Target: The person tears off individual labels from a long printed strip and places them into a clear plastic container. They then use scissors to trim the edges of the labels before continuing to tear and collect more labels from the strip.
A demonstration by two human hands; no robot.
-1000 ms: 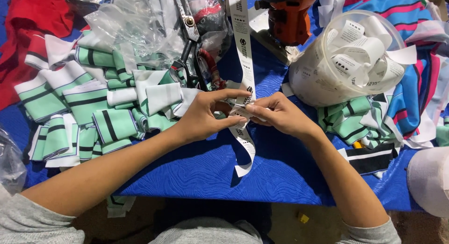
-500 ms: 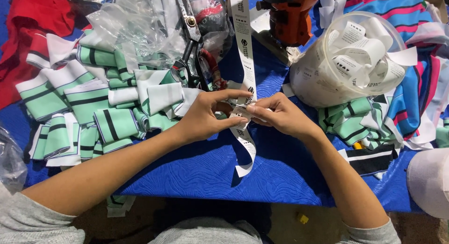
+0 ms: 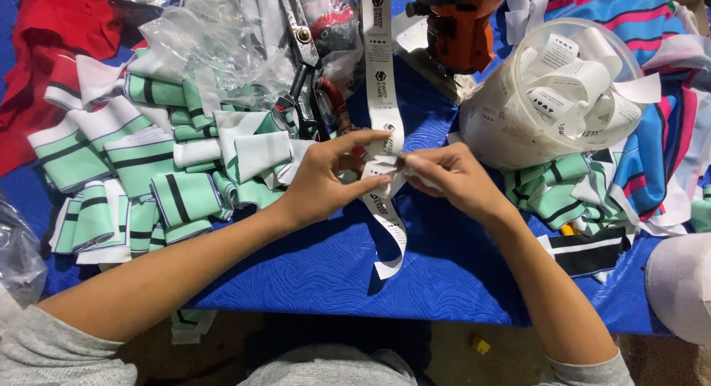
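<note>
Together, pinching a white label tape [image 3: 383, 97] at mid-table: left hand [image 3: 320, 180] with thumb and fingers closed on it, right hand [image 3: 452, 180] gripping the fold just beside. Tape running up past black-handled scissors [image 3: 305, 75], loose end curling down over blue cloth [image 3: 326, 271]. Left, green striped fabric pieces [image 3: 141, 179]; right, clear tub [image 3: 548, 97] full of cut labels.

Your left hand [image 3: 322, 180] and right hand [image 3: 452, 180] are bare — no gloves, rings or watch showing. Both forearms are uncovered up to the elbows, where short grey sleeves [image 3: 55, 353] begin. The fabric is a heathered grey knit — plain, no print visible, the same grey across your chest.
</note>
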